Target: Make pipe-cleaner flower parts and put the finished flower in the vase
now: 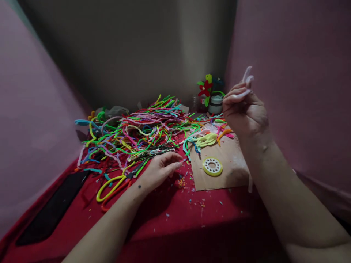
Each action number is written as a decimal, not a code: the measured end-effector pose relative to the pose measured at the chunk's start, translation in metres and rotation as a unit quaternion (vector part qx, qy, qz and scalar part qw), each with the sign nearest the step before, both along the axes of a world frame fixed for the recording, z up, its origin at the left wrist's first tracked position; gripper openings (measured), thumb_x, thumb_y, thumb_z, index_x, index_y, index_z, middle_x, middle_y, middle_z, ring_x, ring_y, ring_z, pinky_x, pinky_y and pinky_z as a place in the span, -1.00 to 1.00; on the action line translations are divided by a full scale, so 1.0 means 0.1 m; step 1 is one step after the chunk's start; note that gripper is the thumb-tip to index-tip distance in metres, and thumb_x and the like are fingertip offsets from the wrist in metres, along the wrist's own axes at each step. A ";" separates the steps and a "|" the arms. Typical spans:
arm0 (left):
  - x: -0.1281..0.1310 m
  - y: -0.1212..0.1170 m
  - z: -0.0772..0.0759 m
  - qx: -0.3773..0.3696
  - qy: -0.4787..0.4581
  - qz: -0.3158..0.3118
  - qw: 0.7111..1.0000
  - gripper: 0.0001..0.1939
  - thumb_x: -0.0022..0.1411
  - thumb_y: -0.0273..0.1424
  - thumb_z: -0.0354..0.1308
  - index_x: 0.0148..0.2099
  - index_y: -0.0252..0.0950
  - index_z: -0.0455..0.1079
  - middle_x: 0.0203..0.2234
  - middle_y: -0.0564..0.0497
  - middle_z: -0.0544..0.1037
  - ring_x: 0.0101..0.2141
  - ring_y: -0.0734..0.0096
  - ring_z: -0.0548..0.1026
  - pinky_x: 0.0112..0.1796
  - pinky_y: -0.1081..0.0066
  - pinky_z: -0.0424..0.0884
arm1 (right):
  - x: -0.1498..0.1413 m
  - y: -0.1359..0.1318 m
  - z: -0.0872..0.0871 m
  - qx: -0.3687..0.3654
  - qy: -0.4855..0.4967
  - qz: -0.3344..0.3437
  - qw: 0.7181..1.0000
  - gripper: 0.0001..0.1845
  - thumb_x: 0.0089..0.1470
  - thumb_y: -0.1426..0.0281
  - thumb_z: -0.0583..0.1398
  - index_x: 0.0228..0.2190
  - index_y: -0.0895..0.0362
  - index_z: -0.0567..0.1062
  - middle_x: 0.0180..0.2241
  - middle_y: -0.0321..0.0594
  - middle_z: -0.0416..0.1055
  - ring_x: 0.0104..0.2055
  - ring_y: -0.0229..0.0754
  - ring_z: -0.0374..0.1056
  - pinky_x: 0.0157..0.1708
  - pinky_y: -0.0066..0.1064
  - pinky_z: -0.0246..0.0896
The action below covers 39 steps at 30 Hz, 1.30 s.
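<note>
Remotely, I watched my right hand [246,113] raised on the far right, fingers pinched around a curled, pale-lilac fuzzy stem [246,74], above the light-brown flat board [200,180]. My left hand [163,166] was lower, over the red-clothed table [170,226], its thumb and fingers narrowly parted. The yellow-and-red-handled scissors [111,180] lay just left of it, near a tangled heap of multicoloured fuzzy stems [153,120]. A yellow-rimmed white disc [213,174] sat on the board.
</note>
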State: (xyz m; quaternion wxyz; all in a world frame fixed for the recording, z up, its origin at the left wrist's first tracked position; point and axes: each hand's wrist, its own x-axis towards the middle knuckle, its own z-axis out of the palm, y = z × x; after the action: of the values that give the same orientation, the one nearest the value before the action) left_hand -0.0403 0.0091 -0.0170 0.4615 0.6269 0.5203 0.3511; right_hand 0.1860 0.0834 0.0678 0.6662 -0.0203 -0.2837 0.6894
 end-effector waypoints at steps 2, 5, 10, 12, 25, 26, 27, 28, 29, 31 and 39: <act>0.00 0.00 -0.01 -0.006 -0.002 0.006 1.000 -0.75 0.04 -0.27 0.20 -0.24 -0.30 0.43 -0.46 0.07 0.46 -0.61 0.61 0.28 -0.56 0.54 0.23 | -0.10 -0.02 -0.02 0.013 -0.061 -0.013 0.998 -0.75 0.06 0.51 0.09 -0.59 0.11 0.46 -0.63 -0.43 0.40 -0.57 -0.48 0.25 -0.49 -0.60 0.17; 0.00 0.00 -0.02 -0.005 -0.019 0.028 0.999 -0.74 0.02 -0.26 0.22 -0.25 -0.31 0.43 -0.45 0.08 0.46 -0.61 0.62 0.29 -0.56 0.53 0.23 | -0.33 -0.09 -0.10 0.032 -0.178 -0.010 0.983 -0.92 -0.03 0.47 0.22 -0.54 0.15 0.49 -0.58 -0.34 0.43 -0.54 -0.39 0.30 -0.51 -0.52 0.20; -0.06 0.02 0.05 0.035 -0.106 0.087 0.990 -0.71 0.07 -0.23 0.20 -0.19 -0.29 0.41 -0.48 0.09 0.44 -0.59 0.63 0.28 -0.57 0.57 0.17 | -0.59 -0.15 -0.31 -0.006 -0.317 0.028 0.948 -0.78 -0.24 0.34 0.36 -0.60 0.20 0.45 -0.68 -0.35 0.32 -0.66 -0.39 0.17 -0.62 -0.49 0.04; -0.07 0.05 0.12 0.062 -0.140 0.100 0.983 -0.71 0.11 -0.21 0.16 -0.18 -0.30 0.41 -0.49 0.08 0.44 -0.59 0.62 0.27 -0.57 0.57 0.15 | -0.64 -0.15 -0.40 -0.016 -0.346 0.037 0.937 -0.73 -0.27 0.31 0.37 -0.65 0.20 0.42 -0.70 -0.36 0.27 -0.67 -0.40 0.11 -0.63 -0.48 -0.02; 0.03 0.19 0.18 0.080 -0.115 0.091 0.986 -0.76 0.09 -0.26 0.18 -0.48 -0.33 0.36 -0.69 0.14 0.31 -0.64 0.59 0.19 -0.57 0.51 0.08 | -0.78 -0.21 -0.68 -0.018 -0.401 0.085 0.912 -0.83 -0.20 0.39 0.28 -0.63 0.18 0.39 -0.66 -0.35 0.24 -0.61 -0.37 0.09 -0.56 -0.45 -0.04; 0.02 0.19 0.17 0.078 -0.109 0.088 0.987 -0.76 0.09 -0.26 0.17 -0.49 -0.33 0.36 -0.69 0.14 0.31 -0.64 0.59 0.20 -0.56 0.50 0.09 | -0.77 -0.21 -0.67 -0.010 -0.414 0.080 0.907 -0.86 -0.20 0.41 0.27 -0.63 0.18 0.40 -0.67 -0.35 0.24 -0.61 -0.37 0.09 -0.56 -0.46 -0.04; 0.02 0.18 0.17 0.074 -0.103 0.088 0.988 -0.77 0.08 -0.27 0.18 -0.49 -0.33 0.36 -0.70 0.14 0.31 -0.65 0.58 0.20 -0.56 0.50 0.09 | -0.76 -0.21 -0.67 -0.004 -0.429 0.075 0.900 -0.87 -0.21 0.43 0.25 -0.63 0.18 0.39 -0.67 -0.35 0.24 -0.61 -0.37 0.09 -0.57 -0.46 -0.05; 0.01 0.18 0.17 0.070 -0.097 0.088 0.989 -0.77 0.07 -0.28 0.19 -0.51 -0.33 0.36 -0.71 0.15 0.31 -0.65 0.59 0.20 -0.57 0.50 0.10 | -0.75 -0.21 -0.67 0.001 -0.444 0.070 0.893 -0.88 -0.21 0.44 0.24 -0.64 0.18 0.39 -0.68 -0.36 0.24 -0.62 -0.37 0.10 -0.57 -0.47 -0.05; 0.01 0.18 0.17 0.067 -0.094 0.090 0.989 -0.78 0.05 -0.29 0.20 -0.51 -0.33 0.36 -0.72 0.15 0.30 -0.65 0.59 0.19 -0.57 0.51 0.10 | -0.75 -0.21 -0.67 0.004 -0.458 0.067 0.886 -0.88 -0.20 0.43 0.24 -0.64 0.18 0.39 -0.69 -0.36 0.24 -0.62 -0.37 0.10 -0.58 -0.47 -0.05; 0.00 0.17 0.18 0.067 -0.090 0.101 0.989 -0.81 0.02 -0.31 0.22 -0.50 -0.33 0.37 -0.71 0.17 0.32 -0.64 0.60 0.21 -0.55 0.51 0.13 | -0.74 -0.20 -0.68 0.005 -0.479 0.067 0.875 -0.86 -0.19 0.42 0.24 -0.65 0.18 0.39 -0.69 -0.36 0.24 -0.62 -0.37 0.11 -0.58 -0.47 -0.04; -0.02 0.16 0.22 0.078 -0.087 0.073 0.991 -0.83 0.04 -0.32 0.21 -0.35 -0.34 0.46 -0.46 0.03 0.53 -0.41 0.42 0.42 -0.31 0.43 0.31 | -0.77 -0.32 -0.74 0.007 -0.500 0.083 0.862 -0.86 -0.16 0.39 0.25 -0.61 0.21 0.44 -0.65 -0.31 0.34 -0.60 -0.36 0.20 -0.53 -0.47 0.08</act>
State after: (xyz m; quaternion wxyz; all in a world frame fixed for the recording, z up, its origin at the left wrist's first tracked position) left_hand -0.0418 0.0248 0.0046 0.4279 0.5883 0.4939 0.4763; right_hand 0.1086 0.0517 -0.0065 0.3757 -0.3339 -0.5842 0.6372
